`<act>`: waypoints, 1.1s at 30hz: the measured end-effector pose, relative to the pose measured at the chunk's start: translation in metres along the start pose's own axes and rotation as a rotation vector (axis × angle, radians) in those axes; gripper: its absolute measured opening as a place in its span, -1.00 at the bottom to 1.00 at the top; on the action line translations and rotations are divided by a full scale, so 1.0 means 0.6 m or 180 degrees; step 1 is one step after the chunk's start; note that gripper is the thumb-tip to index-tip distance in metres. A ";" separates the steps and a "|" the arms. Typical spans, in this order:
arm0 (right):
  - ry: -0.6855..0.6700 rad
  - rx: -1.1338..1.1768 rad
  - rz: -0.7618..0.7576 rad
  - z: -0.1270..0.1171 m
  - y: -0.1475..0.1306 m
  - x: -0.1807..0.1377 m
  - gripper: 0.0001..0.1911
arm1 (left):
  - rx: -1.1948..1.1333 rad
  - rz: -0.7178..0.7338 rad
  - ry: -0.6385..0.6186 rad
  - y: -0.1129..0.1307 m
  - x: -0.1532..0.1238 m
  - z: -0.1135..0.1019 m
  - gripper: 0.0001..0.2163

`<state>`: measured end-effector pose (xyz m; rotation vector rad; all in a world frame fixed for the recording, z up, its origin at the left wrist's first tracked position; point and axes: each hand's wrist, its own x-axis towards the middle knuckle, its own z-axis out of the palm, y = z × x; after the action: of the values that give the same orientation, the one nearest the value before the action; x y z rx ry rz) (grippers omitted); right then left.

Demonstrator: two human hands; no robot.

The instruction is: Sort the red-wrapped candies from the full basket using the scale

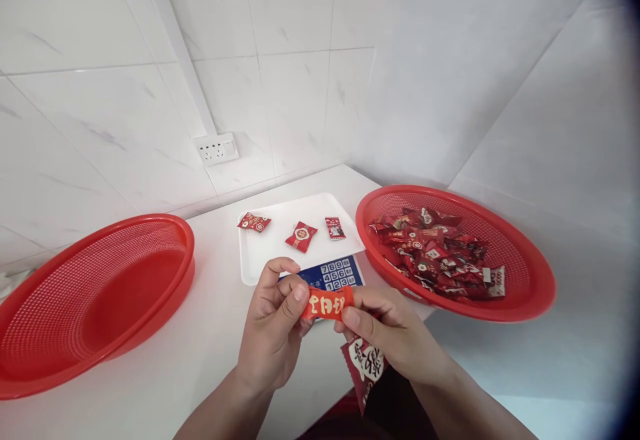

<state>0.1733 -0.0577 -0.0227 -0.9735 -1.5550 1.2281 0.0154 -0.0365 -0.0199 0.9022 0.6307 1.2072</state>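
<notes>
An orange-red wrapped candy [326, 304] with pale lettering is stretched level between my two hands. My left hand [273, 333] pinches its left end between thumb and fingers. The right end is in the pinch of my right hand [405, 337]. Below those right fingers hangs a dark red candy packet [367, 363] with white lettering, its upper edge hidden by the hand. Just beyond the hands is a scale with a blue keypad [337, 272], partly covered by my left hand and the candy. Its white tray [263, 253] carries three red candy packets [301, 236], lying apart.
To the right, a red perforated basket [530, 287] contains a heap of red candy packets [435, 253]. Another red basket [175, 253] stands at the left with no packets visible inside. A tiled wall with a power socket [217, 149] closes off the back of the white table [210, 347].
</notes>
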 end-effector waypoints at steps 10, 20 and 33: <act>0.0662 0.1048 0.1102 -0.011 0.067 0.047 -0.61 | 0.1125 0.1165 0.0749 0.004 0.035 -0.036 -0.83; 0.0998 0.2024 0.1370 -0.008 0.110 0.071 -0.50 | 0.2081 0.0553 0.0091 0.004 0.042 -0.042 -0.80; 0.0965 0.0881 0.0217 0.014 0.050 0.036 -0.55 | 0.1845 0.0066 -0.0454 -0.026 0.023 -0.017 -0.85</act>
<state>0.1606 -0.0334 -0.0490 -0.9835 -1.0930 1.2391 0.0186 -0.0220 -0.0377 1.4676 0.8758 0.9767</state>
